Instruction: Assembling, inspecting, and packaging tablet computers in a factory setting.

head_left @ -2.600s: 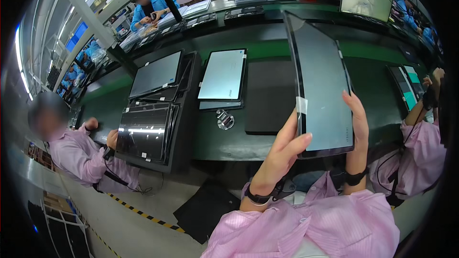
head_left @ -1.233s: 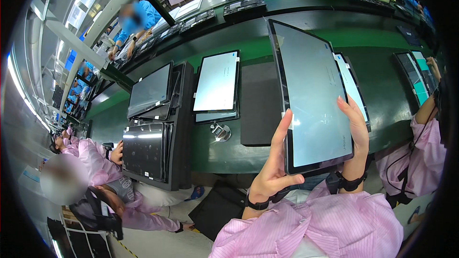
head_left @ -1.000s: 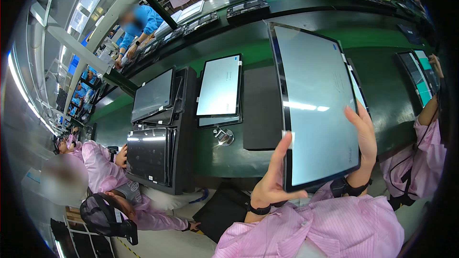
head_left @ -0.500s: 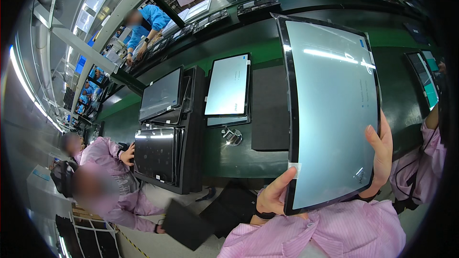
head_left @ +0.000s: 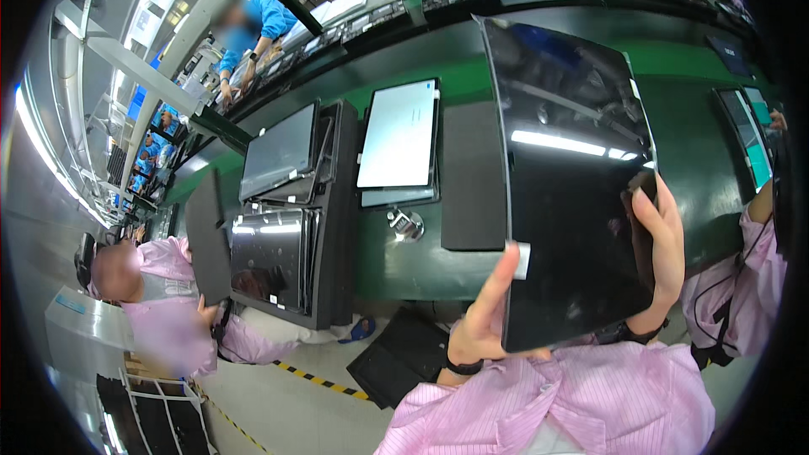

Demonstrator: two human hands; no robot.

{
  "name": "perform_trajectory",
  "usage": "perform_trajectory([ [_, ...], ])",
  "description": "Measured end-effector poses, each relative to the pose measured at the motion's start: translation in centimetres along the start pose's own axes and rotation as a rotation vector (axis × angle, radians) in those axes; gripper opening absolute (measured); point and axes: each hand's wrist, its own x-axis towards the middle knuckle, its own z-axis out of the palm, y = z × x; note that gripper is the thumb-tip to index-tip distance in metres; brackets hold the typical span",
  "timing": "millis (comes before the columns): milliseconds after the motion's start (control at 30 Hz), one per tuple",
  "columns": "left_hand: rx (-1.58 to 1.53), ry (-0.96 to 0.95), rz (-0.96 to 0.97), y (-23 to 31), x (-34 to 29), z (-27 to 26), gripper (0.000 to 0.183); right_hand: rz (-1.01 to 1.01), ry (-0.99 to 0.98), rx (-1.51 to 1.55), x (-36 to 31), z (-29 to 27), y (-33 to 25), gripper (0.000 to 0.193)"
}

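Between my two hands I hold up a large tablet (head_left: 573, 202), tilted, its glossy screen dark and reflecting a ceiling light. My left hand (head_left: 482, 312) grips the lower left edge, the thumb beside a small white tab (head_left: 522, 261). On the opposite edge is my right hand (head_left: 661, 244), its thumb lying over the front and its other fingers mostly hidden behind the tablet. To the left, a lit tablet (head_left: 396, 135) rests on top of another tablet on the bench. Below it stands a small shiny metal object (head_left: 405, 225) whose kind I cannot make out.
Left of the lit tablet, a black foam tray (head_left: 339, 202) holds stacked dark tablets (head_left: 271, 257). A black foam pad (head_left: 472, 177) lies behind the held tablet on the green bench (head_left: 392, 274). At the left, a person in pink (head_left: 168, 286) holds a dark sheet (head_left: 207, 236).
The held tablet's screen has gone from bright to dark. The person at the left has raised a dark sheet beside the tray.
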Motion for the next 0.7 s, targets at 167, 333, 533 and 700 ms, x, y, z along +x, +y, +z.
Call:
perform_trajectory([
  [167,0.136,0.070,-0.355,0.6,1.9,0.2,0.101,0.067,0.052,0.080,0.8,-0.7,1.1,0.033],
  [333,0.476,-0.054,-0.167,0.0,4.0,-1.1,0.089,0.176,0.034,0.219,1.4,-0.7,2.8,0.028],
  [533,0.374,-0.040,-0.187,-0.1,5.0,-0.7,0.081,0.238,0.051,0.302,1.5,-0.3,2.2,0.025],
  [700,0.285,-0.014,-0.193,0.2,5.3,-0.5,0.078,0.209,0.055,0.262,2.1,-0.5,2.7,0.027],
])
